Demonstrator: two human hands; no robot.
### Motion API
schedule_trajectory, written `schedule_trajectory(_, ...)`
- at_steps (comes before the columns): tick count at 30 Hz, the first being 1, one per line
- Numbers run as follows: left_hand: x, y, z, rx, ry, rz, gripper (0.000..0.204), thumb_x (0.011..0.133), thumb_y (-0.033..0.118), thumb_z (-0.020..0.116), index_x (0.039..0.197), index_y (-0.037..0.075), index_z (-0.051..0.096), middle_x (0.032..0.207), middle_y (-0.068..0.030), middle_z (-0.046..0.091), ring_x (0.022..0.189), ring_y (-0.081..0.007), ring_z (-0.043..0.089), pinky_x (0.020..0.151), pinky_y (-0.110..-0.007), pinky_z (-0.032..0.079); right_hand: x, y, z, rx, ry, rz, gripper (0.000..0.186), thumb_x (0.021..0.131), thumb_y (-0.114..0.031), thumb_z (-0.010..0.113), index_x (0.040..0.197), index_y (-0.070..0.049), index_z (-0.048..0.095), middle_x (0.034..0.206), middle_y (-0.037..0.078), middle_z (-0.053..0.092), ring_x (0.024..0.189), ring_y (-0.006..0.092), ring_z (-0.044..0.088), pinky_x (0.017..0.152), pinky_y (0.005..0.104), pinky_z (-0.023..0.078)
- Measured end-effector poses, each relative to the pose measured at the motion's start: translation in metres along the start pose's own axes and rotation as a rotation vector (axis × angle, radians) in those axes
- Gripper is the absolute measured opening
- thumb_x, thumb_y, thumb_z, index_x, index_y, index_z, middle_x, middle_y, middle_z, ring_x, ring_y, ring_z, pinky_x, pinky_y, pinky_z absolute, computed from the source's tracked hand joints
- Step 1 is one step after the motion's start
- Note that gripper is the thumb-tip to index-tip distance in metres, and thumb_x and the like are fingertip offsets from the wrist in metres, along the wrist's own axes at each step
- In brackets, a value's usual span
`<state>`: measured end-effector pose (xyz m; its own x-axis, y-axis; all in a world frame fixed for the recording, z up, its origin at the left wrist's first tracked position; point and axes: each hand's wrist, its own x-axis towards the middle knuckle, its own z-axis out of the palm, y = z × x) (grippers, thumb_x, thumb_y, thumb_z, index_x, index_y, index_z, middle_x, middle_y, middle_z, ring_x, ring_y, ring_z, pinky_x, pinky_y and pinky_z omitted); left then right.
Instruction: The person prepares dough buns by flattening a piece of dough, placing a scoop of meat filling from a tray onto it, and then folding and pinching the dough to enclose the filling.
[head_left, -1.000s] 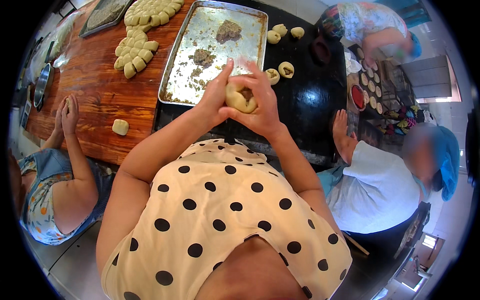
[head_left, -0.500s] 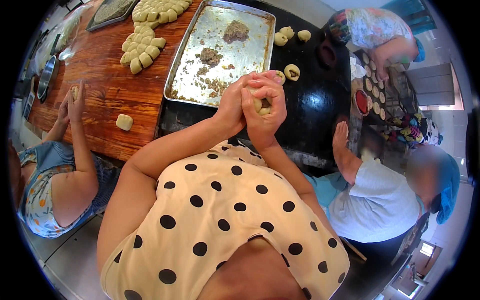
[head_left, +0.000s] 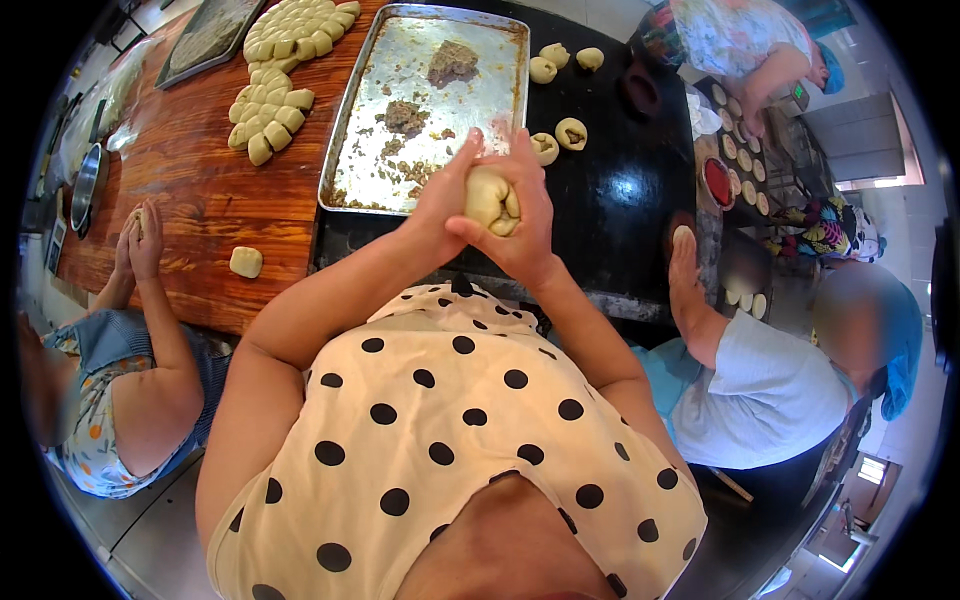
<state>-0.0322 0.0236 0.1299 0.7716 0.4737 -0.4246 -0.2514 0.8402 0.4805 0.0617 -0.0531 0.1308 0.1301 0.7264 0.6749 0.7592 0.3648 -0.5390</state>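
Observation:
A pale dough ball (head_left: 484, 193) rests between my two hands, just past the near edge of a metal tray. Its folded seam and opening face right and toward me. My left hand (head_left: 436, 207) cups it from the left. From the right, my right hand (head_left: 530, 222) presses it with the thumb across the near side, its fingers pointing up and away. The tray (head_left: 400, 55) holds a brown lump of filling (head_left: 453, 62), another crumbly heap (head_left: 405, 118) and scattered crumbs. Beyond my right hand, on the black surface, sit a dough bun with its filling showing (head_left: 571, 134) and several others.
Cut dough pieces (head_left: 270, 110) lie clustered on the wooden table (head_left: 200, 190), with one single piece (head_left: 246, 262) nearer me. A co-worker's hands (head_left: 140, 240) are at left. Another co-worker's hand (head_left: 686, 280) is close at right. Flat dough rounds (head_left: 745, 160) lie beyond, beside a red-filled bowl (head_left: 717, 183).
My hands have loosened from a tight clasp, and more of the dough ball shows between them. My fingers are straighter. The view has shifted slightly.

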Motion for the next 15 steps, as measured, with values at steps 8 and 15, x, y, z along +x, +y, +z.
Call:
schedule_trajectory(8, 0.002, 0.011, 0.022, -0.027, -0.264, 0.099, 0.058, 0.102, 0.052, 0.035, 0.129, 0.003, 0.050, 0.124, -0.0117, 0.058, 0.116, -0.0216, 0.056, 0.102, -0.033, 0.044, -0.003, 0.013, 0.016, 0.357, 0.469, 0.141, 0.025, 0.092, -0.006, 0.050, 0.113, 0.005, 0.058, 0.119, 0.024, 0.063, 0.116, 0.0321, 0.060, 0.105, 0.0433, 0.040)
schedule_trajectory(15, 0.017, -0.010, 0.008, 0.177, 0.171, 0.161, 0.046, 0.102, 0.042, 0.043, 0.127, 0.004, 0.053, 0.121, -0.0106, 0.060, 0.108, -0.0207, 0.061, 0.093, -0.030, 0.050, -0.006, 0.019, 0.038, 0.207, 0.458, 0.189, 0.042, 0.096, -0.006, 0.040, 0.134, 0.010, 0.048, 0.122, 0.026, 0.062, 0.112, 0.0371, 0.062, 0.101, 0.0394, 0.045)
